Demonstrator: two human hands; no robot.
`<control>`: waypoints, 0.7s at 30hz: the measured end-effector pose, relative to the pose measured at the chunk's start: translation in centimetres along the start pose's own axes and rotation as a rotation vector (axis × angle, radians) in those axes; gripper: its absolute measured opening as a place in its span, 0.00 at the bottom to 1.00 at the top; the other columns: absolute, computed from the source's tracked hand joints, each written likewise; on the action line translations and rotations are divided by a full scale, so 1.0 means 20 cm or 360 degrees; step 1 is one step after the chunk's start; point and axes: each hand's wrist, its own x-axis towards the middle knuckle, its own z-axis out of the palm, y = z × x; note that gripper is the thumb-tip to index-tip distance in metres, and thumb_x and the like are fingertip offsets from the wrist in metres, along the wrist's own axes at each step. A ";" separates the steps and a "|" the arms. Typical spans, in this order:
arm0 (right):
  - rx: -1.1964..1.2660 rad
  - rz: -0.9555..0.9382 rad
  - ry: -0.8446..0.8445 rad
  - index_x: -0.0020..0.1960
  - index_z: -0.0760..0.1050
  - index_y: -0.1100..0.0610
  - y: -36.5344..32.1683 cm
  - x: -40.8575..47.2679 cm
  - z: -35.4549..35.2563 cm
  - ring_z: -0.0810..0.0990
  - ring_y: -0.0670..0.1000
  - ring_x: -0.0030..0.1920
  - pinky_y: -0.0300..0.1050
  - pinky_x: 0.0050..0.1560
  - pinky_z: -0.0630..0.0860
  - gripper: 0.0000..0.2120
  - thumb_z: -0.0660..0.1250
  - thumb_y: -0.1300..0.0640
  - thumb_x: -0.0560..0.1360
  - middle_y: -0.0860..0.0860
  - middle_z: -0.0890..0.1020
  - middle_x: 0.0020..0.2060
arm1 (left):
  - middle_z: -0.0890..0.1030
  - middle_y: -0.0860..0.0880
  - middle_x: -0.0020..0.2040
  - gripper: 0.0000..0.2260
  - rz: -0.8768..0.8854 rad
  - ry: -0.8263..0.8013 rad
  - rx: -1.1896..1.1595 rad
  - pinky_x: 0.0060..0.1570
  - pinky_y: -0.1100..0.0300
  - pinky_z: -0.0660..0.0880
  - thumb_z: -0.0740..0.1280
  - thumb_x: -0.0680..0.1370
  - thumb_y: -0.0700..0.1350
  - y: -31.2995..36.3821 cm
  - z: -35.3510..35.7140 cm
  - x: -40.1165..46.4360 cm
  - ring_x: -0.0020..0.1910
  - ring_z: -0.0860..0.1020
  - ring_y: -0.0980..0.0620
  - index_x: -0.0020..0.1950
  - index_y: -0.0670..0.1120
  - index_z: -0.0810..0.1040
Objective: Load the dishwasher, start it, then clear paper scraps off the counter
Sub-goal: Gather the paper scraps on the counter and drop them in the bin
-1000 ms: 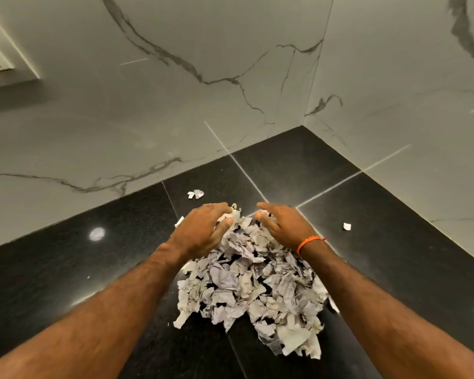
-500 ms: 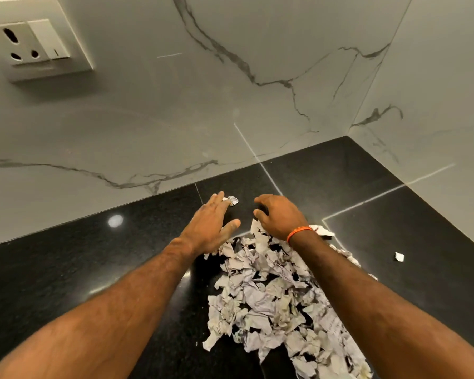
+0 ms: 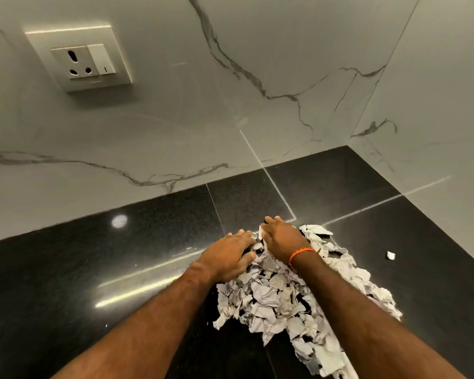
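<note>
Nearest the front edge of the counter (image 3: pixel 66 269): the tail of the paper scraps (image 3: pixel 279 294) spreads loose toward the person, a torn, crumpled heap strung out from front to mid-counter, right of centre. Both forearms run up over it, so the pile sits between and under them, which fits a rake-in rather than a pick-up. Left hand (image 3: pixel 230 255) lies at the pile's far-left edge, fingers spread and mostly straight, palm down on the scraps, acting as a wall so nothing slides left. Right hand (image 3: pixel 282 242), orange wristband (image 3: pixel 301 254) on the wrist, sits just beside it at the pile's far end, fingers bent down behind the paper; it looks cupped to drag, but I cannot tell whether it is pinching a piece. My read: last step of the task, gathering before lifting, scraps not yet off the counter. One stray scrap (image 3: pixel 391 255) lies well apart toward the right edge and will need its own pass. Farther back: bare dark stone to the back corner, then marble wall (image 3: pixel 175 132) with a socket and switch plate (image 3: pixel 80 60) upper left. No dishwasher in view.
</note>
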 end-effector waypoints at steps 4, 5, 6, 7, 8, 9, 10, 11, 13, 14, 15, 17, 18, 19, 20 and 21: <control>-0.0005 -0.0042 -0.0021 0.66 0.77 0.55 -0.01 -0.14 0.01 0.69 0.57 0.73 0.54 0.71 0.67 0.18 0.54 0.51 0.84 0.56 0.73 0.72 | 0.76 0.50 0.70 0.18 -0.0003 0.0104 -0.0007 0.73 0.48 0.64 0.55 0.83 0.57 0.10 0.06 -0.10 0.70 0.72 0.49 0.71 0.53 0.70; 0.0046 -0.0048 0.0051 0.65 0.78 0.55 0.01 -0.17 0.01 0.74 0.56 0.69 0.52 0.68 0.70 0.18 0.55 0.51 0.84 0.55 0.78 0.67 | 0.74 0.50 0.72 0.20 0.0002 0.0150 0.0021 0.76 0.47 0.60 0.54 0.84 0.58 0.11 0.08 -0.13 0.72 0.70 0.50 0.73 0.54 0.69; 0.0142 -0.0043 0.0140 0.65 0.78 0.54 0.02 -0.19 -0.01 0.78 0.56 0.65 0.49 0.66 0.72 0.17 0.56 0.51 0.83 0.54 0.80 0.64 | 0.70 0.50 0.76 0.22 -0.0012 0.0193 0.0053 0.79 0.46 0.54 0.54 0.84 0.60 0.11 0.09 -0.15 0.76 0.65 0.51 0.75 0.54 0.67; 0.0235 -0.0035 0.0238 0.66 0.78 0.54 0.05 -0.22 -0.02 0.79 0.55 0.63 0.48 0.65 0.73 0.17 0.57 0.51 0.83 0.54 0.81 0.63 | 0.65 0.49 0.79 0.24 -0.0043 0.0231 0.0081 0.80 0.47 0.49 0.53 0.83 0.61 0.11 0.10 -0.17 0.79 0.60 0.51 0.77 0.54 0.64; 0.0284 -0.0024 0.0335 0.67 0.78 0.54 0.08 -0.24 -0.03 0.79 0.54 0.63 0.48 0.65 0.74 0.17 0.57 0.52 0.83 0.53 0.82 0.63 | 0.61 0.49 0.81 0.26 -0.0072 0.0267 0.0104 0.80 0.47 0.47 0.53 0.83 0.63 0.12 0.10 -0.18 0.80 0.57 0.51 0.78 0.53 0.63; 0.0285 -0.0016 0.0407 0.66 0.78 0.54 0.11 -0.26 -0.04 0.79 0.53 0.63 0.49 0.65 0.74 0.18 0.56 0.52 0.82 0.52 0.82 0.63 | 0.59 0.49 0.82 0.28 -0.0087 0.0285 0.0123 0.80 0.47 0.46 0.53 0.83 0.64 0.13 0.09 -0.18 0.81 0.55 0.51 0.79 0.52 0.62; 0.0254 -0.0019 0.0442 0.65 0.79 0.54 0.14 -0.27 -0.05 0.79 0.54 0.63 0.51 0.65 0.75 0.18 0.56 0.53 0.82 0.52 0.82 0.62 | 0.58 0.49 0.82 0.29 -0.0088 0.0277 0.0140 0.80 0.48 0.46 0.53 0.82 0.64 0.15 0.09 -0.18 0.81 0.54 0.50 0.79 0.52 0.61; 0.0207 -0.0041 0.0460 0.63 0.80 0.54 0.16 -0.28 -0.05 0.79 0.55 0.62 0.53 0.64 0.76 0.17 0.55 0.54 0.82 0.52 0.83 0.61 | 0.57 0.48 0.82 0.29 -0.0076 0.0254 0.0152 0.80 0.48 0.46 0.53 0.82 0.65 0.17 0.08 -0.18 0.81 0.53 0.50 0.80 0.52 0.61; 0.0107 -0.0057 0.0518 0.62 0.80 0.53 0.21 -0.29 -0.04 0.77 0.55 0.64 0.56 0.64 0.75 0.17 0.56 0.55 0.81 0.51 0.82 0.61 | 0.56 0.48 0.82 0.31 -0.0048 0.0207 0.0157 0.80 0.47 0.47 0.53 0.82 0.66 0.24 0.06 -0.15 0.81 0.52 0.50 0.80 0.51 0.60; 0.0076 -0.0022 0.0564 0.64 0.78 0.52 0.24 -0.29 -0.04 0.74 0.54 0.67 0.58 0.66 0.72 0.17 0.56 0.55 0.82 0.49 0.80 0.64 | 0.56 0.48 0.82 0.31 -0.0036 0.0197 0.0147 0.80 0.46 0.47 0.54 0.82 0.66 0.27 0.05 -0.13 0.81 0.52 0.50 0.80 0.52 0.59; 0.0067 0.0057 0.0590 0.68 0.76 0.50 0.27 -0.28 -0.05 0.69 0.55 0.72 0.60 0.70 0.68 0.17 0.55 0.53 0.82 0.49 0.76 0.68 | 0.55 0.48 0.83 0.31 -0.0024 0.0190 0.0137 0.80 0.45 0.48 0.54 0.82 0.66 0.31 0.04 -0.11 0.81 0.51 0.50 0.81 0.51 0.59; 0.0097 0.0266 0.0554 0.74 0.68 0.48 0.36 -0.27 -0.07 0.58 0.56 0.78 0.62 0.76 0.57 0.20 0.54 0.49 0.84 0.50 0.66 0.76 | 0.54 0.47 0.83 0.33 0.0004 0.0160 0.0138 0.80 0.46 0.49 0.55 0.81 0.66 0.37 0.02 -0.05 0.82 0.50 0.49 0.81 0.50 0.58; 0.0110 0.0342 0.0498 0.76 0.65 0.47 0.40 -0.27 -0.08 0.54 0.56 0.79 0.62 0.76 0.54 0.22 0.53 0.47 0.84 0.51 0.62 0.78 | 0.53 0.46 0.83 0.34 0.0014 0.0143 0.0155 0.80 0.47 0.49 0.56 0.81 0.66 0.39 0.02 -0.02 0.82 0.50 0.49 0.81 0.49 0.57; 0.0126 0.0368 0.0421 0.77 0.63 0.47 0.43 -0.26 -0.08 0.54 0.57 0.79 0.62 0.76 0.53 0.22 0.52 0.46 0.84 0.52 0.60 0.79 | 0.53 0.46 0.83 0.34 0.0019 0.0122 0.0174 0.80 0.49 0.50 0.58 0.81 0.65 0.41 0.01 0.02 0.82 0.50 0.49 0.82 0.48 0.57; 0.0140 0.0332 0.0337 0.77 0.63 0.47 0.45 -0.26 -0.09 0.57 0.58 0.79 0.62 0.76 0.56 0.22 0.52 0.46 0.84 0.54 0.61 0.79 | 0.52 0.45 0.83 0.35 0.0019 0.0097 0.0184 0.80 0.50 0.50 0.59 0.81 0.65 0.43 0.01 0.05 0.82 0.50 0.48 0.82 0.48 0.56; 0.0168 0.0254 0.0261 0.76 0.65 0.46 0.45 -0.27 -0.09 0.63 0.59 0.76 0.60 0.75 0.61 0.21 0.52 0.48 0.84 0.57 0.66 0.76 | 0.52 0.45 0.83 0.35 0.0018 0.0074 0.0184 0.79 0.51 0.51 0.61 0.81 0.64 0.44 0.00 0.08 0.82 0.50 0.48 0.82 0.48 0.56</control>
